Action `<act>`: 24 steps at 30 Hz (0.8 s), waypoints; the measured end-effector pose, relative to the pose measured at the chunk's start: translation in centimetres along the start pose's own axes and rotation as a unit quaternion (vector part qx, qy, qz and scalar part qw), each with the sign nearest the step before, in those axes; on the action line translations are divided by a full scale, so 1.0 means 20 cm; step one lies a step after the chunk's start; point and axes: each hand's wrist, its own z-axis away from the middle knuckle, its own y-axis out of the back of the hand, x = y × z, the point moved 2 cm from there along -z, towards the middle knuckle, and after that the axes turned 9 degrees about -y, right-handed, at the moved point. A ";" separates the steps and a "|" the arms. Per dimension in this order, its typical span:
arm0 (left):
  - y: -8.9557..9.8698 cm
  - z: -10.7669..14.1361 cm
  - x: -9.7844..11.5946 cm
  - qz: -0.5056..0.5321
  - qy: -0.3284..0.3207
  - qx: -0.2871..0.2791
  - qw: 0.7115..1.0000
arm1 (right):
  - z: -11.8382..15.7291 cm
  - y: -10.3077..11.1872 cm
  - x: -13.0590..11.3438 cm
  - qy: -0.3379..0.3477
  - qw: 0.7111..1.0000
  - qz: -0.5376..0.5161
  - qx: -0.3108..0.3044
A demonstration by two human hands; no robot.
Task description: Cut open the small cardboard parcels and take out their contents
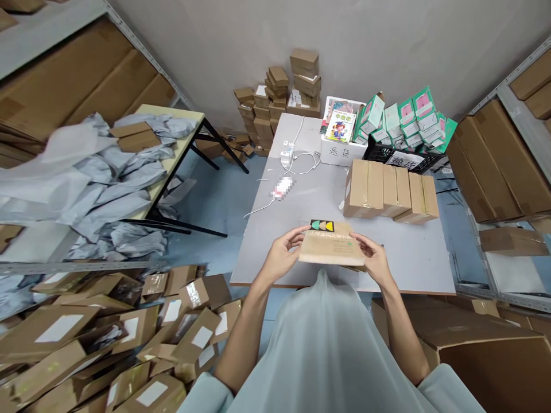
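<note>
A tan book (329, 246) with a dark patch of green and yellow shapes on its cover is held between my hands, above the near edge of the table. Its printed text appears upside down from here. My left hand (284, 252) grips the left edge, thumb and fingers closed on it. On the opposite side my right hand (372, 255) is closed on the right edge. Something flat and brownish peeks out beneath the book's lower right corner; I cannot tell what it is.
On the grey table (301, 223) stand sealed cardboard boxes (390, 189), a white bin (343, 152) of books, a black crate (402, 158) of green boxes, and a white cable (307, 163). Cartons (202, 335) pile up at lower left. Grey bags cover a side table (189, 115).
</note>
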 end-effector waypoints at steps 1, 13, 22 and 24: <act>-0.01 0.00 0.01 -0.004 0.007 0.010 1.000 | 0.00 -0.01 -0.02 -0.011 1.000 0.005 0.004; -0.08 -0.05 0.08 -0.037 0.105 0.071 0.991 | -0.05 -0.08 -0.01 -0.129 0.991 -0.026 0.005; -0.09 -0.07 0.11 -0.095 -0.039 0.054 0.993 | -0.03 -0.04 0.07 -0.179 0.974 -0.122 -0.060; -0.09 -0.07 0.12 -0.116 -0.053 0.050 0.991 | -0.03 -0.05 0.08 -0.192 0.973 -0.112 -0.058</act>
